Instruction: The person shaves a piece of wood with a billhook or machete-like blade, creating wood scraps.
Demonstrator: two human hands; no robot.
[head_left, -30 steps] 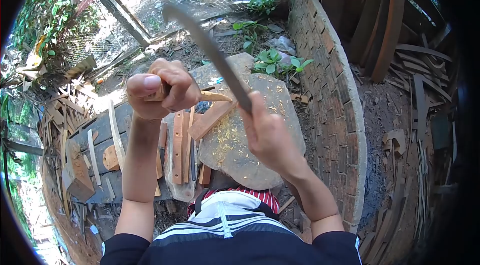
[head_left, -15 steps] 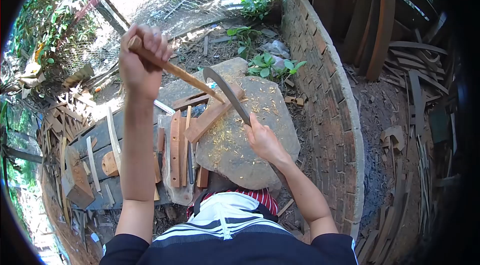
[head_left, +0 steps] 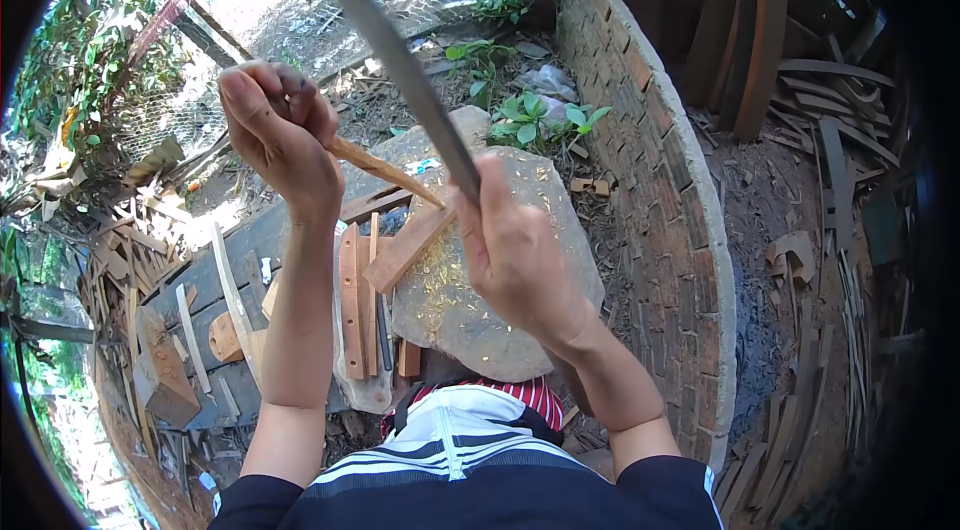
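My left hand (head_left: 280, 125) is closed around the upper end of a wooden stick (head_left: 385, 168). The stick slants down to the right, and its thin lower end meets a rectangular wood block (head_left: 412, 248). That block lies on a flat stone slab (head_left: 470, 320) scattered with pale shavings. My right hand (head_left: 520, 255) grips a machete (head_left: 405, 70) with a hooked tip. Its blade is raised, pointing up and to the left above the stick. The machete's handle is hidden in my fist.
Left of the slab, a drilled wooden piece (head_left: 352, 300) and thin strips lie on a dark plank bench (head_left: 210, 325). A curved brick wall (head_left: 670, 200) rises close on the right. Leafy plants (head_left: 530, 118) grow behind the slab. Wood scraps lie beyond the wall.
The machete has swung up and away from the stick as my right hand rose. My left hand has turned around the stick, whose lower end stays at the block.
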